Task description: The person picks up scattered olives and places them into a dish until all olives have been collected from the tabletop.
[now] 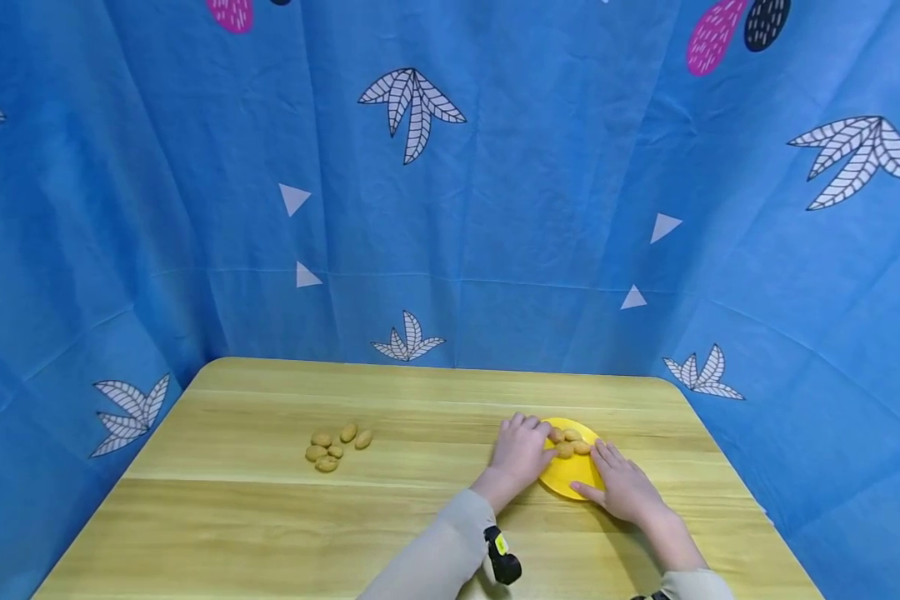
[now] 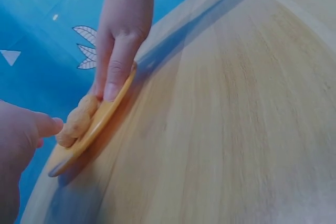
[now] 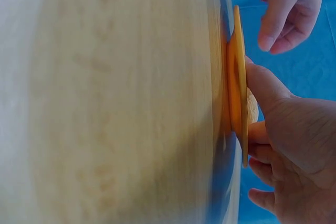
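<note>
A yellow plate [image 1: 562,479] lies on the table with several tan, oval, rough-surfaced pieces [image 1: 565,450] on it, which look like nuts in their shells. At the plate's left side, my left hand [image 1: 520,452] hovers with its thumb close to the nuts. The right wrist view shows that left hand [image 3: 294,11] loosely bent, nothing visible in its fingers. My right hand [image 1: 630,490] rests on the plate's right part, thumb spread and fingers [image 2: 118,69] extended onto it. Its palm side partly hides the nuts in the right wrist view.
Several more tan nuts [image 1: 326,464] lie in a loose group on the left of the wooden table [image 1: 232,517]. A blue patterned curtain [image 1: 495,208] hangs behind the table and along both sides.
</note>
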Demonstrator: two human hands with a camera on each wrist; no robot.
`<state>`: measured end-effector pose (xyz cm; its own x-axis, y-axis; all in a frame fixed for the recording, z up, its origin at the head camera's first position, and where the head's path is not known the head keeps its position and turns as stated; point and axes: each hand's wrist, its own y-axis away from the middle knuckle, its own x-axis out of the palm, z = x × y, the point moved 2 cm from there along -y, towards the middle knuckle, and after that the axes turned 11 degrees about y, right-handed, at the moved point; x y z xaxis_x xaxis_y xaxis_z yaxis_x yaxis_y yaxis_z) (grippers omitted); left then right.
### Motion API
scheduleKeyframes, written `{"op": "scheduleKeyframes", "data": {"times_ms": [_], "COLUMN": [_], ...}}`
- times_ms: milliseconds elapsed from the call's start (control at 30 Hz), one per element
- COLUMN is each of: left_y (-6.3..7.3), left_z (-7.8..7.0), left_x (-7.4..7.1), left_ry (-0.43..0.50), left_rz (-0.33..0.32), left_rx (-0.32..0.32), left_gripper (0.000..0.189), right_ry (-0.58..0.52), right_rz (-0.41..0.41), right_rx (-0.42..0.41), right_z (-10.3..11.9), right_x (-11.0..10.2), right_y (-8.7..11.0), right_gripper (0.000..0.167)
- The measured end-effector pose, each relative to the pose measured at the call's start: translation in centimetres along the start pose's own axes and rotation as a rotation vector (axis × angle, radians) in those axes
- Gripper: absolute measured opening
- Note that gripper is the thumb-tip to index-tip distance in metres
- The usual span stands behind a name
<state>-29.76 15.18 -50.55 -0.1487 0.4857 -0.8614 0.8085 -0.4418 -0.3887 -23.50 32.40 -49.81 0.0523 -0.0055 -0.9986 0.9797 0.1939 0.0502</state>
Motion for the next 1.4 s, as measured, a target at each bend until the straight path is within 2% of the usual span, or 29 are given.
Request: {"op": "scheduleKeyframes", "data": {"times_ms": [367,533,833,1233,1400], "left_y": [1.6,2.3,3.7,5.9,6.7], "left_z": [0.7,1.0,1.4,3.3,4.2], "left_x": [-2.1,-2.6,-3.5,-4.9,-5.7], "left_ry": [0.090,0.111,0.163,0.228,0.266], "left_rz": [-0.063,-0.086,-0.101,-0.201,-0.245], "left_rx": [-0.005,-0.022,-0.076,-0.154,-0.187], "left_gripper": [0.021,0.019,0.020,0.021,0.021], "right_ry": [0.010,0.011,0.006,-0.020,-0.025], "right_rz": [0.013,0.016,0.005,0.023,0.004], "right_rx": [0.003,0.005,-0.002,-0.001,-0.008], "right_z": [-0.1,-0.2,-0.1,0.1,-0.1], "right_x": [0.2,0.3,0.1,0.1,0.0], "right_y": [-0.1,-0.2,-0.3,-0.1,-0.1], "right_gripper": [0.085,0.086,0.085,0.085,0.085]}}
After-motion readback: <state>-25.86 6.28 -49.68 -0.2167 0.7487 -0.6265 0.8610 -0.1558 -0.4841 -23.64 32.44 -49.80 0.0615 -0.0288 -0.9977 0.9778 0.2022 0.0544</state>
